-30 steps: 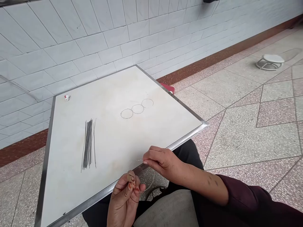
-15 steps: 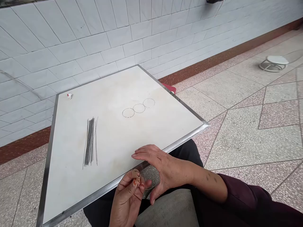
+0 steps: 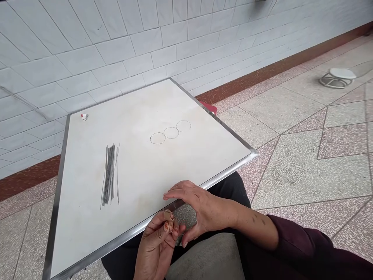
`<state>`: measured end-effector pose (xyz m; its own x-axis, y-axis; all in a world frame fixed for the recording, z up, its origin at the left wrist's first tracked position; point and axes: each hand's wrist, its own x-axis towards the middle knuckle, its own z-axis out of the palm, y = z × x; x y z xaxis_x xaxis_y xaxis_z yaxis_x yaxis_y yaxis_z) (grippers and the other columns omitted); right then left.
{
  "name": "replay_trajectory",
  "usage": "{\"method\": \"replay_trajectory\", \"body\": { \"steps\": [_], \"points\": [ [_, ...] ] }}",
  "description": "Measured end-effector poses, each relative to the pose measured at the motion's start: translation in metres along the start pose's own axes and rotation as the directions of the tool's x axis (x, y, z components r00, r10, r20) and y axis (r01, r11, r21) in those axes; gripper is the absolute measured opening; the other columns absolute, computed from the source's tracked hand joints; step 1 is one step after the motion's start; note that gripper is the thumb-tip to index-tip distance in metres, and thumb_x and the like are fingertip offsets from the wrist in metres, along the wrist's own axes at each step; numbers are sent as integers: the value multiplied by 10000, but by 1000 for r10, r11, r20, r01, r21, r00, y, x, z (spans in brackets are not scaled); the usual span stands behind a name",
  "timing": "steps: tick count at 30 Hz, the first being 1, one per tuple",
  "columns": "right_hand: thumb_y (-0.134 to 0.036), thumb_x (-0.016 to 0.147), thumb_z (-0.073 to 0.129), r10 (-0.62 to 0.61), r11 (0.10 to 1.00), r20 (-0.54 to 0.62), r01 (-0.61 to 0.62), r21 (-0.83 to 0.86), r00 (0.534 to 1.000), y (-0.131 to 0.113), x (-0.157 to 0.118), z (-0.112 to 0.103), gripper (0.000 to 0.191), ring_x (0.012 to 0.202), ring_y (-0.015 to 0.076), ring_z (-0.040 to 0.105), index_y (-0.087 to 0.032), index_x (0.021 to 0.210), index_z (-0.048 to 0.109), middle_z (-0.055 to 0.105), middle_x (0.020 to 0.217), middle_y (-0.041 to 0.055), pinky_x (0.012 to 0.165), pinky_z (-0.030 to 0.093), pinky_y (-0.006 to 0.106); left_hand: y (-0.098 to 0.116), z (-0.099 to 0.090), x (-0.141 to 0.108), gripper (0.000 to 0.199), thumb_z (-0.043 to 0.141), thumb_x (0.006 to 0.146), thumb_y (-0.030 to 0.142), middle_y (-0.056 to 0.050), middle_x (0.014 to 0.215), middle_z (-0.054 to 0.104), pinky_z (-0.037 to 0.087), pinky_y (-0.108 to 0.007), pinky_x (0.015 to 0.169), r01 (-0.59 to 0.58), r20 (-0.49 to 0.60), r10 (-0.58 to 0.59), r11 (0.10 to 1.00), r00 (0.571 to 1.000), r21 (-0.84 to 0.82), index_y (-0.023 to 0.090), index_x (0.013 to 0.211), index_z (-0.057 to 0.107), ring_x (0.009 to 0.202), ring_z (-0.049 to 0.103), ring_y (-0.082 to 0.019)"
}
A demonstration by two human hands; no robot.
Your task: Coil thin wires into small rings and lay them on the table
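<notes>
Near the table's front edge, my left hand [image 3: 159, 237] pinches a thin wire [image 3: 164, 208] between thumb and fingertips; a tan wrap covers one fingertip. My right hand [image 3: 194, 208] curves around the wire's far side, thumb and fingers spread apart, fingertips at the wire loop. Much of the loop is too thin to make out. On the white table [image 3: 140, 171] lie three thin rings in a row, touching: a left ring [image 3: 150, 138], a middle ring [image 3: 171, 138] and a right ring [image 3: 190, 125]. A bundle of straight dark wires [image 3: 109, 175] lies at the left.
A small red and white object [image 3: 84, 116] sits at the table's far left corner. The table stands against a tiled wall [image 3: 140, 58]. Something red [image 3: 209, 107] shows beyond the right edge. A white round stool [image 3: 338, 77] stands on the floor at the far right.
My right thumb has drawn slightly up and in toward my left fingers, narrowing the right hand's span. The left hand keeps its pinch. The view has shifted slightly.
</notes>
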<state>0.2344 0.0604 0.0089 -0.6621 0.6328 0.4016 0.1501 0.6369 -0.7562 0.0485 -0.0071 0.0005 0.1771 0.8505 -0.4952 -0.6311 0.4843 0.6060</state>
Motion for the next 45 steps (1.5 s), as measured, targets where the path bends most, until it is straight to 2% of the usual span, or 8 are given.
{"method": "replay_trajectory", "body": {
  "steps": [5, 10, 14, 17, 23, 27, 36, 45],
  "points": [
    [-509, 631, 850, 17, 1000, 11, -18, 15, 1000, 7, -2, 6, 944, 1176, 251, 521, -192, 1393, 391, 575, 1273, 133, 1033, 397, 406, 1, -1, 2, 197, 859, 621, 197, 15, 611, 600, 561, -332, 785, 23, -59, -22, 1000, 998, 4, 165, 795, 774, 577, 577, -109],
    [-550, 600, 852, 8, 1000, -8, -8, 21, 1000, 11, -1, 9, 959, 1141, 250, 541, -199, 1377, 414, 590, 1256, 124, 1009, 416, 403, -1, -3, 4, 247, 901, 542, 203, -3, 686, 666, 574, -322, 747, -6, -81, 6, 1000, 997, 1, 165, 749, 772, 573, 610, -120],
    [-554, 611, 845, -22, 1000, -27, 22, -4, 999, 12, -1, 10, 948, 1123, 244, 548, -196, 1373, 409, 591, 1247, 124, 991, 430, 391, -1, -7, 7, 292, 916, 509, 186, -22, 730, 720, 578, -303, 763, -5, -105, 3, 1000, 994, -19, 175, 769, 785, 665, 679, -160],
    [-540, 619, 847, -34, 999, -39, 33, -40, 999, 14, -1, 10, 959, 1138, 247, 535, -185, 1383, 388, 578, 1256, 135, 996, 426, 394, -1, -9, 9, 323, 900, 551, 177, -30, 746, 736, 575, -285, 792, 5, -109, -9, 999, 994, -35, 176, 856, 792, 732, 700, -170],
    [-484, 628, 863, -27, 997, -52, 23, -70, 998, 13, -2, 8, 958, 1157, 245, 514, -184, 1394, 371, 560, 1274, 140, 1010, 413, 395, 3, -1, 7, 255, 817, 692, 152, -33, 765, 733, 552, -323, 886, -11, -46, 10, 1000, 999, -22, 152, 944, 778, 696, 668, -129],
    [-465, 636, 863, 3, 997, -34, -6, -76, 999, 12, -3, 7, 946, 1168, 252, 512, -177, 1391, 372, 558, 1276, 147, 1021, 402, 410, 5, 0, 6, 253, 799, 707, 148, -41, 747, 728, 550, -335, 878, -14, -51, 13, 1000, 999, -16, 151, 959, 774, 739, 688, -158],
    [-433, 649, 869, 60, 995, -6, -60, -78, 998, 11, -2, 4, 947, 1176, 265, 516, -191, 1408, 357, 551, 1289, 149, 1027, 401, 417, 3, -9, 11, 266, 779, 745, 168, -53, 852, 743, 523, -339, 937, -15, -41, 13, 998, 999, -56, 151, 1010, 763, 901, 700, -197],
    [-464, 669, 849, 26, 993, -31, -29, -113, 999, 16, -2, 6, 929, 1154, 270, 519, -176, 1409, 366, 560, 1260, 157, 1011, 416, 431, 3, -7, 13, 177, 741, 796, 197, -73, 853, 740, 559, -345, 846, 12, -34, -14, 997, 999, -77, 140, 962, 761, 872, 697, -204]
  ]
}}
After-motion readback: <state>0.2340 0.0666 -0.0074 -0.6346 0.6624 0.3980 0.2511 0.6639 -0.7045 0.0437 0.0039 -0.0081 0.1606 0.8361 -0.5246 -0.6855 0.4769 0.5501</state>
